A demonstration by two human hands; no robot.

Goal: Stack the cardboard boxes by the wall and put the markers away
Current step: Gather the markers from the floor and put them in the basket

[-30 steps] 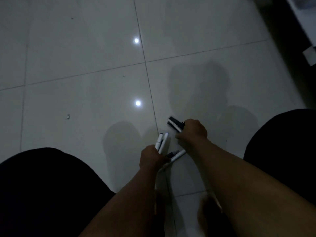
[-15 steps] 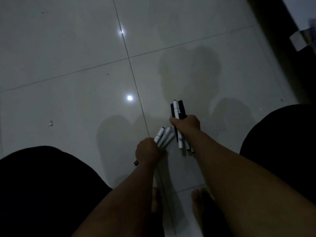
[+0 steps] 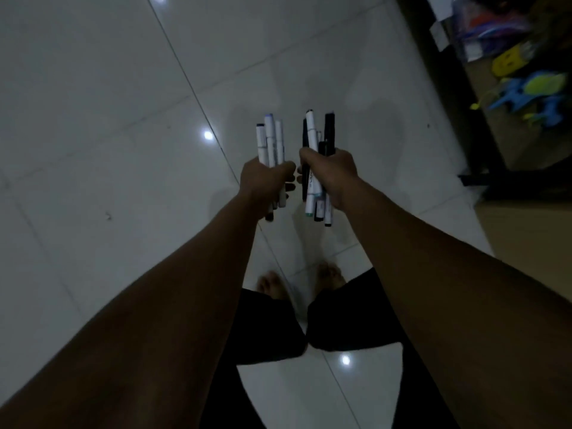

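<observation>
My left hand (image 3: 265, 181) grips a bundle of white markers (image 3: 270, 140) that stand upright above the fist. Close beside it, my right hand (image 3: 332, 174) holds a second bundle of white and black markers (image 3: 318, 131), their ends sticking out above and below the fingers. Both hands are raised in front of me over the white tiled floor (image 3: 108, 134), almost touching each other. No cardboard box shows clearly; a tan surface (image 3: 532, 243) lies at the right edge.
A dark shelf unit (image 3: 458, 119) stands at the right with blue and yellow toys (image 3: 526, 91) and packets on it. My bare feet (image 3: 272, 286) stand on the tiles below my arms. Ceiling lights reflect in the floor.
I have risen from a crouch and lifted both hands with their markers off the floor. The view has swung to the right, bringing the shelf into sight.
</observation>
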